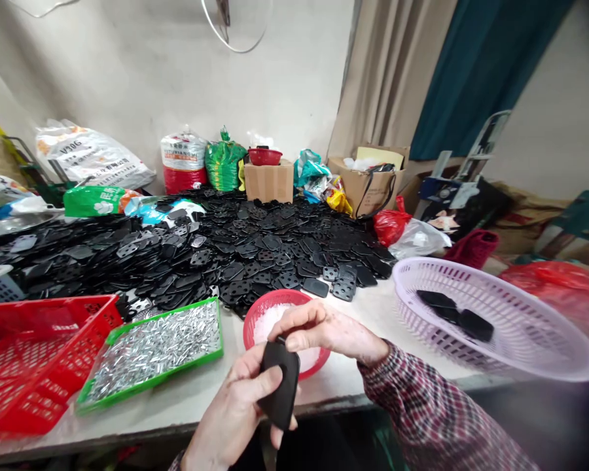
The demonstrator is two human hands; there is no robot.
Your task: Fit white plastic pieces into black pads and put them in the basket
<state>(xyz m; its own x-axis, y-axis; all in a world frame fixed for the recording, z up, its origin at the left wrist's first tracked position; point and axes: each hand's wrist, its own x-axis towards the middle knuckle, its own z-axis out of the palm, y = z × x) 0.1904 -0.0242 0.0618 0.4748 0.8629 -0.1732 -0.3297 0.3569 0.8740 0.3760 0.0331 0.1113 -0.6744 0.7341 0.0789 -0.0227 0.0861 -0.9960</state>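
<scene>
My left hand is closed around a flat black piece, thumb on its face, held upright over the table's front edge. At the top end of this piece, the thumb and fingers of my right hand are pinched together; anything small between them is hidden. Just behind my hands sits a red bowl with white material in it. To the left, a green tray holds many small silvery metal pieces.
A big heap of black pieces covers the back of the table. On the right stands a lilac basket with a few black pieces. A red crate is at the left. Bags and a cardboard box line the wall.
</scene>
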